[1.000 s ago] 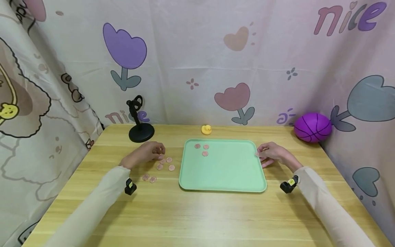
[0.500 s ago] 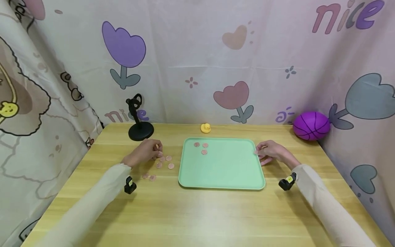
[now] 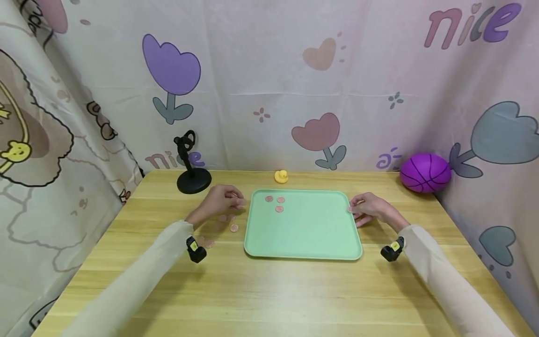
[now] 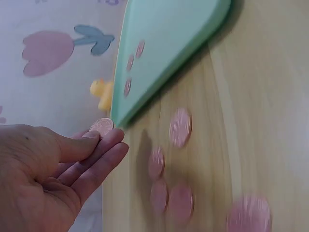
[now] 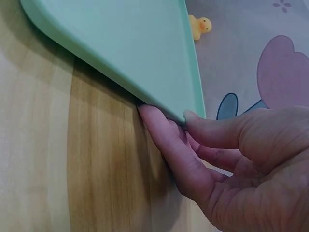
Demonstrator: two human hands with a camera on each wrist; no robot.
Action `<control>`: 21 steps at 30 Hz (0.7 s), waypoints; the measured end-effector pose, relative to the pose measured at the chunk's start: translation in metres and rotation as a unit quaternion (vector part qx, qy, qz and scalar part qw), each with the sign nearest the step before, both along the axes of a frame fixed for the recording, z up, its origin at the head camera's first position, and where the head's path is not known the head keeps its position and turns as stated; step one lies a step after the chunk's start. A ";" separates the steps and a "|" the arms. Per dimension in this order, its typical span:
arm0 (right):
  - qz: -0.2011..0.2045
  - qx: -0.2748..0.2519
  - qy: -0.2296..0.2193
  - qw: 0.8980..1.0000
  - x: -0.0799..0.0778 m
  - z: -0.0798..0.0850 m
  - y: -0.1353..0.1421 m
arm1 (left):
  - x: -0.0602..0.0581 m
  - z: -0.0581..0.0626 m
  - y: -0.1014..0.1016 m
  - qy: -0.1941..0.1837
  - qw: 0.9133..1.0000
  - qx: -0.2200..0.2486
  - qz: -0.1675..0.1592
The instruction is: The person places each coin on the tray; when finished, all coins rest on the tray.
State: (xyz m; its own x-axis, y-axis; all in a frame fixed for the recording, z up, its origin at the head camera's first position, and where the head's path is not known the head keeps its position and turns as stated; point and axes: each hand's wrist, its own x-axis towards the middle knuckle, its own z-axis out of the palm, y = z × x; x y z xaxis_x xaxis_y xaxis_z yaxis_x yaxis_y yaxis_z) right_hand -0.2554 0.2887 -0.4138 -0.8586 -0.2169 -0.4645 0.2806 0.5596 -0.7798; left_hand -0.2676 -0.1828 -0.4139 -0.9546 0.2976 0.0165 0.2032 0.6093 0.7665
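My left hand (image 3: 221, 200) pinches a copper-coloured coin (image 4: 102, 126) between thumb and fingers, just left of the mint-green tray (image 3: 307, 229). Below that hand, several matching coins (image 3: 234, 228) lie loose on the wooden table, some partly behind the hand and wrist in the head view. Three coins (image 3: 280, 209) rest in the tray's far left corner. At the tray's right side my right hand (image 3: 370, 209) grips the rim, its thumb (image 5: 193, 118) over the edge and its fingers against the outside and under it.
A small yellow rubber duck (image 3: 281, 176) stands behind the tray. At the back left is a black stand (image 3: 191, 180) with a round base. A purple ball (image 3: 426, 173) with black lines sits at the back right corner. A printed curtain (image 3: 248, 70) hangs behind the table.
My left hand has picked a coin up from the group on the table and moved right with it, toward the tray. The right hand has kept its place on the rim.
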 end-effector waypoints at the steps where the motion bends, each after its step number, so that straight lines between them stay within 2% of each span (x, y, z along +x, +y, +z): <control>1: -0.003 0.002 0.000 1.000 0.000 0.000 0.000 | -0.001 -0.001 0.005 -0.004 1.000 0.002 0.002; 5: -0.006 0.011 0.002 1.000 -0.001 -0.001 0.000 | -0.003 -0.005 0.024 -0.015 1.000 0.019 -0.005; 7: -0.006 0.010 0.001 1.000 -0.001 -0.002 0.000 | -0.004 -0.008 0.033 -0.004 1.000 0.020 -0.013; 9: -0.005 0.008 -0.001 1.000 0.000 -0.001 0.000 | -0.003 -0.009 0.042 0.023 0.999 0.004 -0.023; 10: -0.005 0.008 -0.002 1.000 0.001 -0.001 0.000 | -0.002 -0.009 0.047 0.048 0.998 -0.014 -0.033; 12: -0.004 0.007 0.000 1.000 0.001 -0.001 0.001 | 0.000 -0.009 0.056 0.089 0.994 -0.043 -0.054; 14: -0.006 0.009 0.003 1.000 0.001 0.000 0.001 | 0.002 -0.007 0.066 0.111 0.989 -0.057 -0.075; 17: -0.009 0.010 0.007 1.000 0.000 -0.001 0.001 | 0.002 -0.008 0.075 0.090 0.991 -0.047 -0.088; 21: -0.010 0.008 0.005 1.000 0.000 -0.001 0.000 | -0.006 -0.013 0.080 0.060 0.995 -0.060 -0.060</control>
